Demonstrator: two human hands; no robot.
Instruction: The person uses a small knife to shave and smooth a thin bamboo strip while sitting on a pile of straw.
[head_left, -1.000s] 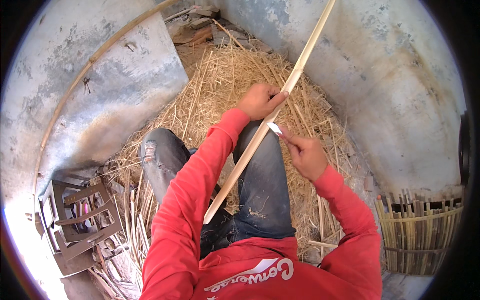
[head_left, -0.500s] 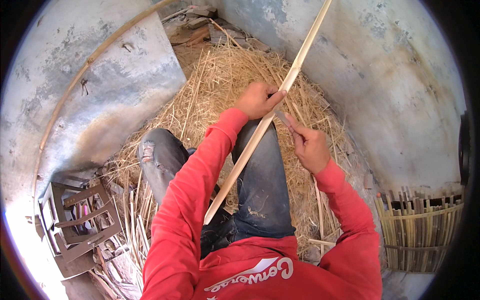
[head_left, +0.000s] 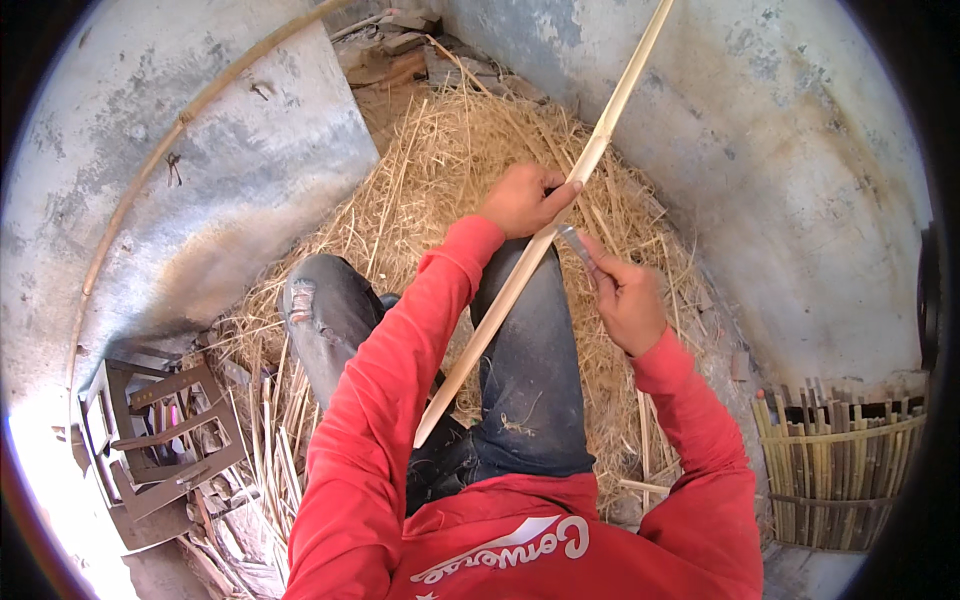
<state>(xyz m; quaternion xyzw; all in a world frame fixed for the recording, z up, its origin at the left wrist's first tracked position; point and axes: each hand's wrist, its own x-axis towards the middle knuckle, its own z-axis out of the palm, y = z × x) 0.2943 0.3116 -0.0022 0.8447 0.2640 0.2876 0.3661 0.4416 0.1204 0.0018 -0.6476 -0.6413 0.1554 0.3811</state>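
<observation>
A long, pale split bamboo strip point(head_left: 516, 278) slants from the top right down across my raised right thigh to my lap. My left hand point(head_left: 522, 200) is closed around it above the knee, thumb on its upper face. On the right side, my right hand point(head_left: 630, 303) grips a knife whose short grey blade point(head_left: 573, 240) lies close to the strip's right edge, just below my left hand. Whether the blade touches the strip I cannot tell. The knife's handle is mostly hidden in my fingers.
Straw-like shavings point(head_left: 440, 150) cover the floor ahead and around my legs. A bundle of upright bamboo slats point(head_left: 840, 470) stands at the right. A brown broken frame point(head_left: 175, 440) and loose sticks point(head_left: 285, 440) lie at the left. Weathered walls point(head_left: 770, 180) close in both sides.
My right hand and the knife have shifted slightly down and to the right. My left hand keeps its hold on the bamboo strip; the whole view has moved a little.
</observation>
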